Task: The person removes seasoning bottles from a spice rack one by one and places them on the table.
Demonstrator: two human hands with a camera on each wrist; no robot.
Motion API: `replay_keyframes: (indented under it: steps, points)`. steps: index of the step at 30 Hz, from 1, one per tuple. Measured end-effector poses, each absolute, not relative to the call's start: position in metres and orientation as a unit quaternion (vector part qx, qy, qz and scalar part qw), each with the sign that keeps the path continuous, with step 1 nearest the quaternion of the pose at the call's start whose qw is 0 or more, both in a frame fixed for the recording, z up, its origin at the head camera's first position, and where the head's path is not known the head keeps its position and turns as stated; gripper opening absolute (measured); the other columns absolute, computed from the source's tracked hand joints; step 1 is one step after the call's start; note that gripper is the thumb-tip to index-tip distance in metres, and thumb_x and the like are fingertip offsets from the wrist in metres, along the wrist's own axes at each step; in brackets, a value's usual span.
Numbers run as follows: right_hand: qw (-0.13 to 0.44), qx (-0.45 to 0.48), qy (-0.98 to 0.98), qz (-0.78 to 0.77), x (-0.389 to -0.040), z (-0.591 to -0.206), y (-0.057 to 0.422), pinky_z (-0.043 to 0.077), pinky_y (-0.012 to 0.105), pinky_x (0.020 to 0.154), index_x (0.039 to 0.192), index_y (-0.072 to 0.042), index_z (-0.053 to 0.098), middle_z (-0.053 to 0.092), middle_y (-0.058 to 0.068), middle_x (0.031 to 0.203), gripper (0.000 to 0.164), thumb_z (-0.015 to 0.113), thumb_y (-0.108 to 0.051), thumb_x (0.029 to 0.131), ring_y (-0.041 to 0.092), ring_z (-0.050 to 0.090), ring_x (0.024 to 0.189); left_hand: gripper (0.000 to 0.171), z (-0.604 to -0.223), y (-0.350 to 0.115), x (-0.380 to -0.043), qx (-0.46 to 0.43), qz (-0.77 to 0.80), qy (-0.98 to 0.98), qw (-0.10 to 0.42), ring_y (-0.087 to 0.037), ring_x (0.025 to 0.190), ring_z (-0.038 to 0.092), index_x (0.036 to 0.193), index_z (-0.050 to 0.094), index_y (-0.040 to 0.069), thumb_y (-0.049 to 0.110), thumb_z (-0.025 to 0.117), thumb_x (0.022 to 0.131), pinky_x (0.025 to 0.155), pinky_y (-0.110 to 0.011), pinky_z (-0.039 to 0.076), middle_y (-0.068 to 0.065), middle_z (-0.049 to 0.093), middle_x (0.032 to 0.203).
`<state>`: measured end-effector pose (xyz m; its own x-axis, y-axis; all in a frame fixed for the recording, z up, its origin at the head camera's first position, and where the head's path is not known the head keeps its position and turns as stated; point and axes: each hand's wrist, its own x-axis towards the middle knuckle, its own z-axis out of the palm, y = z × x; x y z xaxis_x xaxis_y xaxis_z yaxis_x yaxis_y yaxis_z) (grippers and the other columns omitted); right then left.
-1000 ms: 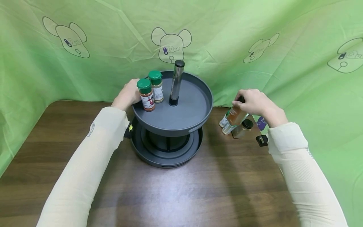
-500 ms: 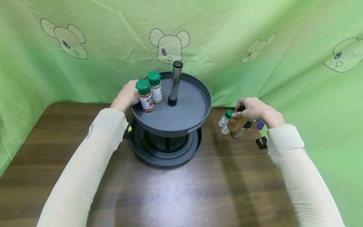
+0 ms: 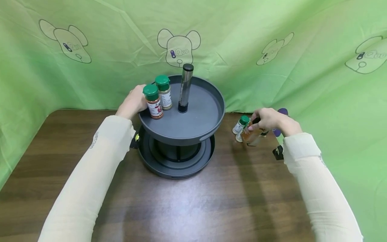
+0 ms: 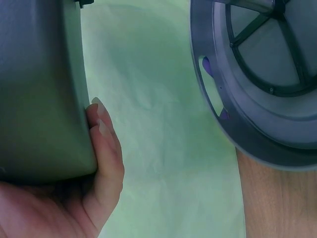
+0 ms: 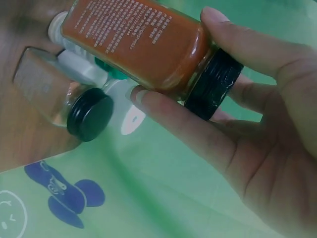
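Note:
My left hand (image 3: 133, 101) grips the left rim of the upper tray (image 3: 199, 116) of a dark grey two-tier turntable; in the left wrist view its fingers (image 4: 109, 158) curl against the tray's wall, thumb unseen. In my right hand (image 3: 272, 121) is a spice jar (image 5: 143, 44) of orange-red powder, tilted, pinched near its black cap (image 5: 214, 84). Close beside it stands another black-capped clear jar (image 5: 44, 87), partly covered by it in the head view. Two green-capped jars (image 3: 238, 128) are just left of the held jar. Whether the held jar touches the table is unclear.
On the upper tray stand a red-labelled green-capped jar (image 3: 155, 108) and a paler one (image 3: 165, 99). A metal post (image 3: 185, 88) rises from the tray's middle. The lower tray (image 3: 181, 172) rests on the wooden table (image 3: 181, 208). Green cloth (image 3: 229, 43) hangs behind.
My right hand has lowered the orange-red jar towards the table, and it now covers much of the black-capped jar behind it. My left hand keeps its place on the tray rim.

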<state>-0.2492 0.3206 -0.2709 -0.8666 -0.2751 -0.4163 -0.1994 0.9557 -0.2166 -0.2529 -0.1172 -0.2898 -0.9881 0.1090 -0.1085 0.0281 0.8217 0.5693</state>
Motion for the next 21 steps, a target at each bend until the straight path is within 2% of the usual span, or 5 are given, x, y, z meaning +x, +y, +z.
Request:
replay_keyframes:
  steps: [7,11,16,21]
  points:
    - [0.23,-0.128,0.962,-0.075,-0.248,-0.278,0.329,0.052,0.036,0.068,0.112,0.004,0.062,0.067,0.015,0.096,0.032,0.068,-0.018,0.089,0.02,0.063,0.075,0.036,-0.289,-0.116,-0.252,0.042,0.295,0.952,0.067,-0.044,0.13,0.047,0.13,0.048,-0.005,0.013,0.038,0.101,0.11,-0.057,0.038,-0.028,0.049,0.138]
    - [0.244,-0.121,0.959,-0.082,-0.248,-0.285,0.33,0.051,0.034,0.065,0.112,0.003,0.062,0.066,0.015,0.093,0.03,0.064,-0.015,0.088,0.021,0.062,0.073,0.035,-0.29,-0.117,-0.253,0.036,0.298,0.952,0.068,-0.044,0.13,0.047,0.13,0.048,-0.005,0.012,0.038,0.101,0.11,-0.057,0.038,-0.028,0.049,0.137]
    - [0.213,-0.142,0.965,-0.053,-0.248,-0.293,0.33,0.049,0.034,0.069,0.105,0.0,0.066,0.066,0.016,0.099,0.028,0.07,-0.018,0.084,0.024,0.059,0.083,0.036,-0.29,-0.117,-0.252,0.037,0.298,0.952,0.066,-0.043,0.131,0.046,0.131,0.048,-0.005,0.012,0.038,0.101,0.111,-0.057,0.037,-0.027,0.049,0.139]
    - [0.192,-0.154,0.968,-0.04,-0.249,-0.298,0.329,0.049,0.037,0.072,0.095,-0.002,0.068,0.067,0.013,0.092,0.023,0.074,-0.02,0.083,0.025,0.058,0.084,0.036,-0.289,-0.117,-0.253,0.038,0.298,0.952,0.064,-0.043,0.132,0.045,0.131,0.049,-0.004,0.014,0.038,0.101,0.112,-0.057,0.037,-0.027,0.048,0.14]
